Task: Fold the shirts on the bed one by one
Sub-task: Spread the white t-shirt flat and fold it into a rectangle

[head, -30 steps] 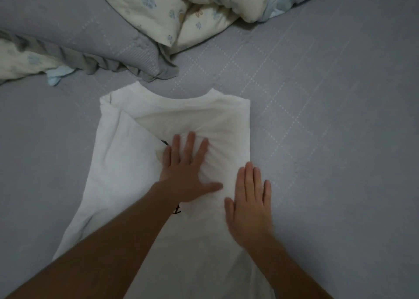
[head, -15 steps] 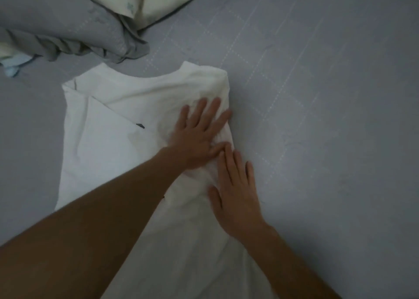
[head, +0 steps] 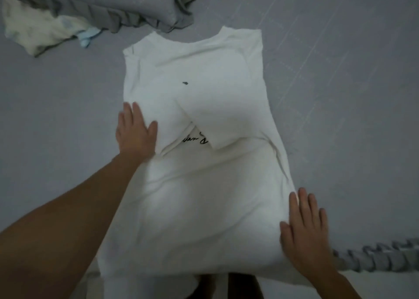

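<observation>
A white shirt [head: 204, 185] lies flat on the grey bed [head: 340, 94], collar away from me, with both sleeves folded in over its chest and black lettering showing between them. My left hand [head: 135, 133] rests flat on the shirt's left edge beside the folded left sleeve, fingers straight. Near the hem, my right hand [head: 303, 228] lies flat on the shirt's right edge, fingers straight. Neither hand grips the cloth.
A grey pillow [head: 102, 6] and a crumpled cream and pale blue blanket [head: 40, 31] lie at the back left. The bed's ruffled grey edge [head: 381, 255] runs along the lower right, with floor below it.
Both hands have left the shirt's upper right part and moved apart: the left to the shirt's left edge, the right down to the right edge near the hem. The view has shifted nearer.
</observation>
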`<state>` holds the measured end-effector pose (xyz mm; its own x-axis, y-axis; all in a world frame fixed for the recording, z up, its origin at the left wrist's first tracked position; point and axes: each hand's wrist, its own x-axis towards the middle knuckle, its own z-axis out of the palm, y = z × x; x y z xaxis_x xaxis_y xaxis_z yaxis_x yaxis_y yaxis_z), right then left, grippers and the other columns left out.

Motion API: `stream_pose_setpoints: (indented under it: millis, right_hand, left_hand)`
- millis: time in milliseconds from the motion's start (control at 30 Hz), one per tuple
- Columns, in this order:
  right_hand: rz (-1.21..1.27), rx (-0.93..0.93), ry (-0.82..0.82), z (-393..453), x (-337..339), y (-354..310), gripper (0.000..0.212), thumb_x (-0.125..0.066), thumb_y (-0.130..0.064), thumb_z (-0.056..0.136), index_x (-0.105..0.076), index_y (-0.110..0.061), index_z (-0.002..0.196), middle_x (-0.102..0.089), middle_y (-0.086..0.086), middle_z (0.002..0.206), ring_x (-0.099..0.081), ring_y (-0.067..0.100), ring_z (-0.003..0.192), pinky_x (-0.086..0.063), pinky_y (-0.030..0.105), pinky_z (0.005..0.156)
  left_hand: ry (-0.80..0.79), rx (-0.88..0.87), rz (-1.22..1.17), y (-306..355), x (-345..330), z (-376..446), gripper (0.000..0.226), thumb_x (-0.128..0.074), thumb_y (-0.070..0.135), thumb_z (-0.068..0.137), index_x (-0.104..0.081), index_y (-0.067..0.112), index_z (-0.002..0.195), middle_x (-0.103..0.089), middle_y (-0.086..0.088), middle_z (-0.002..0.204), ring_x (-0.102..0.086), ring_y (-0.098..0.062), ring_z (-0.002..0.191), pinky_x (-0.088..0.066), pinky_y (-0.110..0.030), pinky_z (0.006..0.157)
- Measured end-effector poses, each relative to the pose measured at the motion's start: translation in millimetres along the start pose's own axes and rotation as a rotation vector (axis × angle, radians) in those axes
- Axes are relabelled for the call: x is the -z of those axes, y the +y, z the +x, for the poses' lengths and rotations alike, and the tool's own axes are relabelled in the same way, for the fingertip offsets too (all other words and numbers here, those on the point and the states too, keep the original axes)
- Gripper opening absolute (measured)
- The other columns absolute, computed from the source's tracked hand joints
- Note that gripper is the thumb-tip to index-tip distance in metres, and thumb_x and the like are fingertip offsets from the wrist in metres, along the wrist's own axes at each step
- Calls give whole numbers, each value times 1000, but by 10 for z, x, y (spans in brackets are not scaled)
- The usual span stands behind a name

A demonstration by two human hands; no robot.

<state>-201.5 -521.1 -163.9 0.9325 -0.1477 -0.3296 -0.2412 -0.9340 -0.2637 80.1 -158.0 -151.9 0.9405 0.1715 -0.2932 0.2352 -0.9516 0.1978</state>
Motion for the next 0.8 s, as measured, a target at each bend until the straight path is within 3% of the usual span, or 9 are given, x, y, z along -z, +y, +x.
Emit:
stream_pose_setpoints:
  millis: [67, 233, 333, 400, 500, 633, 700, 800]
  right_hand:
    - [122, -111, 8, -87, 35, -106, 70, -39, -35, 90, -32, -4, 151, -26, 16, 160, -23, 36, 146, -20, 51, 116]
    - [393, -481, 97, -434, 25, -324, 62, -68, -13, 88, -43, 2, 143, -44, 26, 144, -39, 41, 133, -32, 51, 111]
    - [542, -704, 55, -689, -24, -337, 52, -68, -22, 87, -53, -6, 133, -58, 24, 128, -54, 42, 117, -44, 48, 93]
    - [594, -885, -32, -819, -27, -288, 57, -68, -31, 89, -49, -7, 137, -57, 23, 132, -55, 43, 116, -43, 47, 92]
    - [643, -919, -123, -974, -1, -219, 43, -66, -29, 92, -61, 2, 122, -63, 25, 118, -59, 38, 99, -47, 48, 90]
    - [790, -933, -28, -1082, 85, -256, 30, -68, -17, 89, -68, 3, 111, -69, 17, 99, -64, 35, 90, -52, 55, 90]
    - [888, -920, 43, -1111, 157, -346, 27, -67, -12, 88, -68, 0, 112, -70, 16, 100, -65, 34, 89, -54, 49, 84]
    - [1186, -911, 149, -1099, 350, -492, 20, -61, -5, 90, -65, -11, 109, -71, 8, 99, -67, 26, 83, -59, 38, 62]
  left_hand:
    - [8, 107, -108, -454, 64, -453, 69, -58, 42, 92, -35, 2, 143, -40, -27, 141, -39, -45, 128, -33, -51, 108]
    - [-156, 528, -347, -1477, -43, -1829, 61, -72, 47, 83, -50, 10, 125, -61, -16, 114, -59, -39, 106, -50, -48, 91]
    - [-331, 597, -404, -1967, -189, -2526, 41, -72, 53, 82, -58, 21, 104, -66, -5, 91, -64, -31, 89, -54, -45, 81]
    - [-385, 559, -423, -2218, -281, -2810, 24, -74, 45, 84, -66, 24, 92, -72, 0, 84, -68, -26, 85, -54, -41, 79]
    - [-390, 511, -505, -2402, -313, -2978, 4, -75, 29, 86, -72, 28, 88, -75, 5, 78, -72, -23, 84, -56, -40, 78]
    - [-512, 670, -818, -2326, -253, -3000, 23, -68, 6, 90, -67, 10, 113, -72, -17, 104, -67, -37, 99, -56, -55, 84]
    - [-556, 667, -917, -2244, -157, -2998, 29, -64, -5, 88, -64, 4, 115, -71, -19, 103, -67, -37, 96, -56, -47, 77]
    - [-495, 653, -971, -2236, 18, -2935, 27, -63, -5, 89, -61, 1, 115, -69, -18, 99, -64, -28, 79, -53, -34, 61]
